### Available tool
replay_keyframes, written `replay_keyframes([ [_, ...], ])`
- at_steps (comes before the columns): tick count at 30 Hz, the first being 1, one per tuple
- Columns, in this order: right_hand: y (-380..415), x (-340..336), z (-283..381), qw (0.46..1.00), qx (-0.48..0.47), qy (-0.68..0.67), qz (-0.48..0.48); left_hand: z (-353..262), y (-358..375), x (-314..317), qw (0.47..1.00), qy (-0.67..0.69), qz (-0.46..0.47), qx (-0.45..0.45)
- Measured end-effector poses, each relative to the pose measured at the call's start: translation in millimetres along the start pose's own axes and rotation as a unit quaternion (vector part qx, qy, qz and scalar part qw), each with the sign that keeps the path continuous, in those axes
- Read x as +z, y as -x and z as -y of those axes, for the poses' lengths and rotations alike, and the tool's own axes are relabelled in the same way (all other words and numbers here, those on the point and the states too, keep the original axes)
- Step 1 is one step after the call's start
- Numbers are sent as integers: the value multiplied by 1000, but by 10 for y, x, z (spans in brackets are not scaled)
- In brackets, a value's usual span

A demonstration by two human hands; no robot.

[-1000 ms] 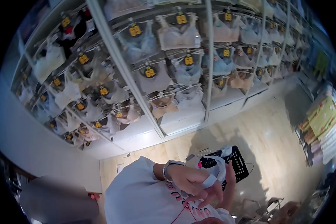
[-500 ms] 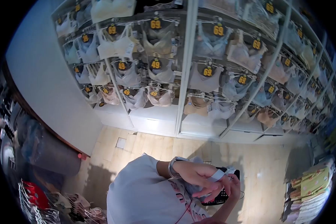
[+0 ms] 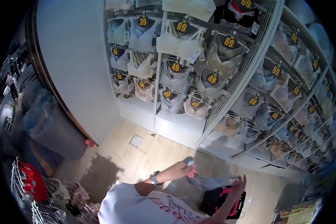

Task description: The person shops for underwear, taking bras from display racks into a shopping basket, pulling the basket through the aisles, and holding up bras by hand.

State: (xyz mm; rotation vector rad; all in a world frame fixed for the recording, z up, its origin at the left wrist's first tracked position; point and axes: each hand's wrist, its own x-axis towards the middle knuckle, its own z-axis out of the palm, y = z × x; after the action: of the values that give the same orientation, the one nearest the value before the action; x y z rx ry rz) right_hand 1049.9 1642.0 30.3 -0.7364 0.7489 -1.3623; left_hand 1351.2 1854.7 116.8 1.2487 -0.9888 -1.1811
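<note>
My left hand (image 3: 183,170), with a silver watch on the wrist, is closed on one end of a light grey garment (image 3: 212,182). The thin, blurred fabric stretches across to my right hand (image 3: 238,187), which pinches its other end while some fingers point up. A small pale piece shows at the top of my left hand. Beneath the garment and my right forearm is a black basket (image 3: 209,201) with bright pink parts or contents; my forearm partly covers it.
Racks of bras (image 3: 179,44) with price signs line the wall ahead and right. A white panel (image 3: 72,56) stands at left, beside a large grey bin-like container (image 3: 59,130). Hanging garments (image 3: 33,181) fill the lower left, and folded clothes (image 3: 298,214) lie lower right.
My hands, close together before, have moved apart, with the grey garment now stretched between them. The view has turned left, and more of the basket and its pink parts shows.
</note>
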Motion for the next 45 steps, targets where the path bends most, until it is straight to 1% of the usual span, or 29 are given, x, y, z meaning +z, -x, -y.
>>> replay_keyframes([
  [1, -55, 43, -168, 996, -24, 69, 50, 57, 176, -178, 1000, 17, -14, 9],
  [3, 121, 629, -226, 994, 33, 66, 81, 186, 493, -505, 996, 30, -86, 2],
  [5, 122, 967, -396, 984, 68, 113, 117, 288, 787, -771, 984, 50, -173, 1],
  [6, 190, 1201, -410, 978, 72, 137, 142, 331, 904, -871, 972, 65, -226, 8],
  [7, 252, 1459, -437, 969, 76, 162, 167, 378, 1007, -980, 966, 42, -256, 20],
  [9, 220, 1820, -572, 970, 97, 100, 198, 392, 1181, -1135, 948, 97, -297, 59],
  [10, 204, 2043, -636, 967, 103, 102, 210, 423, 1234, -1217, 937, 114, -321, 80],
  [11, 190, 2257, -709, 964, 107, 101, 223, 395, 1291, -1262, 917, 123, -368, 91],
  [12, 165, 2445, -795, 955, 110, 111, 253, 465, 1340, -1355, 905, 120, -392, 115],
  [14, 115, 2809, -998, 934, 113, 125, 315, 480, 1395, -1535, 870, 13, -477, 122],
  [16, 128, 3182, -1192, 917, 107, 156, 351, 473, 1347, -1729, 817, -66, -550, 162],
  [17, 126, 3333, -1296, 908, 105, 170, 368, 390, 1327, -1809, 802, -95, -560, 185],
  [18, 87, 3440, -1418, 894, 107, 191, 390, 262, 1275, -1873, 797, -59, -559, 221],
  [20, -59, 3665, -1692, 865, 110, 227, 434, 40, 1169, -2046, 816, 25, -513, 264],
  [24, -328, 4073, -2155, 814, 159, 300, 472, 70, 883, -2549, 842, 2, -466, 271],
  [25, -418, 4169, -2266, 804, 151, 318, 479, 27, 780, -2676, 846, 9, -457, 273],
  [26, -495, 4240, -2355, 817, 159, 304, 463, -24, 672, -2797, 843, -2, -448, 298],
  [28, -635, 4435, -2496, 840, 174, 278, 431, -105, 465, -3039, 852, -43, -435, 286],
  [31, -827, 4673, -2610, 882, 156, 236, 377, -200, 128, -3291, 857, -66, -424, 286],
  [34, -1084, 4755, -2764, 901, 172, 147, 370, -218, -207, -3477, 869, -46, -410, 272],
  [35, -1128, 4759, -2795, 897, 152, 160, 383, -257, -332, -3514, 881, -19, -399, 253],
  [37, -1015, 4824, -2739, 886, 115, 191, 406, -246, -600, -3596, 906, -44, -361, 218],
  [38, -945, 4852, -2703, 882, 117, 191, 414, -294, -743, -3598, 919, -43, -337, 199],
  [39, -865, 4903, -2661, 878, 116, 191, 422, -276, -905, -3599, 935, -2, -294, 199],
  [40, -774, 4965, -2601, 874, 115, 190, 431, -225, -1066, -3597, 935, -78, -289, 191],
  [41, -688, 5049, -2515, 873, 129, 190, 430, -154, -1228, -3584, 940, -116, -266, 181],
  [42, -692, 5067, -2521, 861, 123, 210, 447, -205, -1364, -3526, 958, -93, -225, 150],
  [44, -699, 5078, -2561, 836, 115, 250, 475, -81, -1671, -3482, 976, -63, -133, 162],
  [45, -742, 5091, -2629, 834, 64, 261, 482, -17, -1787, -3466, 977, -47, -143, 149],
])
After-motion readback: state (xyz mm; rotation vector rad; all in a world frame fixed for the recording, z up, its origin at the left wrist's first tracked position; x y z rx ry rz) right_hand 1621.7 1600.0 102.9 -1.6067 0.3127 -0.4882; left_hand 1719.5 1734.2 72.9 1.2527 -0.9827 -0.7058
